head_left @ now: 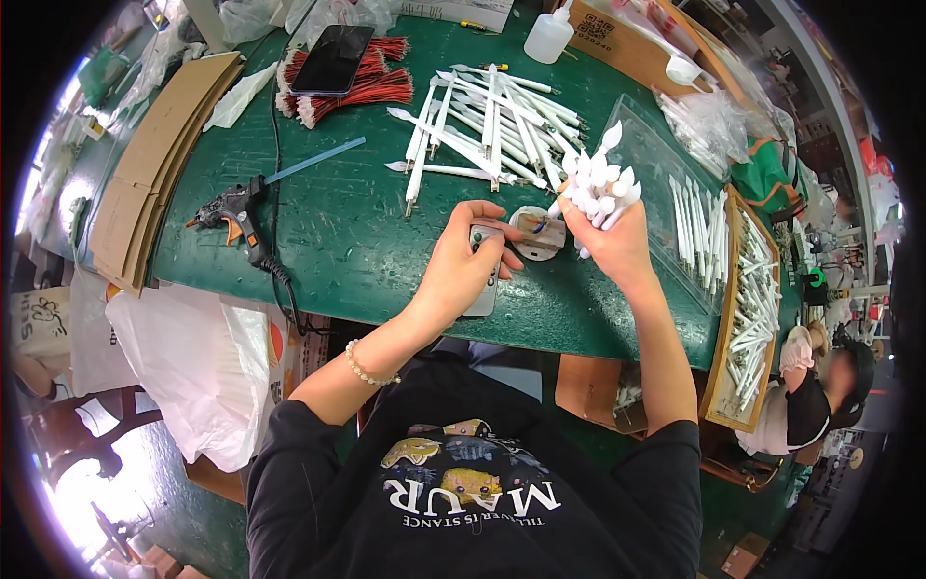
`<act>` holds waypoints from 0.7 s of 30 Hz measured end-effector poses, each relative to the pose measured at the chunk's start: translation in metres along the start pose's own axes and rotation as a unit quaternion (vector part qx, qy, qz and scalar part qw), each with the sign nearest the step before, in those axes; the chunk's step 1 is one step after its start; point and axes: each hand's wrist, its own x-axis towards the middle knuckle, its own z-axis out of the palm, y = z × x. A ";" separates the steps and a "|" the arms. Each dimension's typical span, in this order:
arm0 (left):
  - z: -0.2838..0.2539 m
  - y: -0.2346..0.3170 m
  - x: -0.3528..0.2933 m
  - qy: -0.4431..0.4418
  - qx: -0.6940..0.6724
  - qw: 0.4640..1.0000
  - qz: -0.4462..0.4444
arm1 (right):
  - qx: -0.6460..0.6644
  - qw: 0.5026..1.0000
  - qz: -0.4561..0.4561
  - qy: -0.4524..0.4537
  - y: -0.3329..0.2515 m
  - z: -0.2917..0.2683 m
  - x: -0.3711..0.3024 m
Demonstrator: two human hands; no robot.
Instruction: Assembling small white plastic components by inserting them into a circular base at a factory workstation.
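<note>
In my right hand [610, 241] is a bundle of white candle-shaped sticks [600, 183] with flame-shaped tips, its fingers closed around them. My left hand [468, 259] rests over a grey phone-like device [480, 301] near the table's front edge. Its fingers are apart and loosely bent, one reaching to a small round white fixture [540, 248] with a block on top; whether it touches is hard to tell. Beyond both hands lies a loose pile of similar white candle sticks [502, 121] on the green table [376, 251].
At left lie a glue gun [236, 217] and stacked cardboard [159, 174]. A black phone [333, 60] tops bundled red wires [362, 92]. A white bottle [548, 37] stands behind the pile. At right are a clear tray [666, 241], a wooden tray [719, 376] of sticks and another person [805, 396].
</note>
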 end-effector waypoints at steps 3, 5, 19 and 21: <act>-0.001 0.000 0.000 -0.003 -0.007 1.000 -0.005 | -0.004 1.000 -0.011 0.003 -0.001 0.001 0.000; -0.001 0.001 0.000 -0.008 -0.013 1.000 -0.011 | -0.002 1.000 -0.010 0.001 -0.001 0.000 0.000; -0.001 -0.001 0.001 -0.018 -0.018 1.000 -0.007 | -0.026 1.000 -0.011 -0.004 0.001 -0.001 -0.002; -0.001 0.000 0.001 -0.019 -0.015 1.000 -0.007 | -0.039 0.999 -0.018 -0.003 0.002 -0.001 -0.002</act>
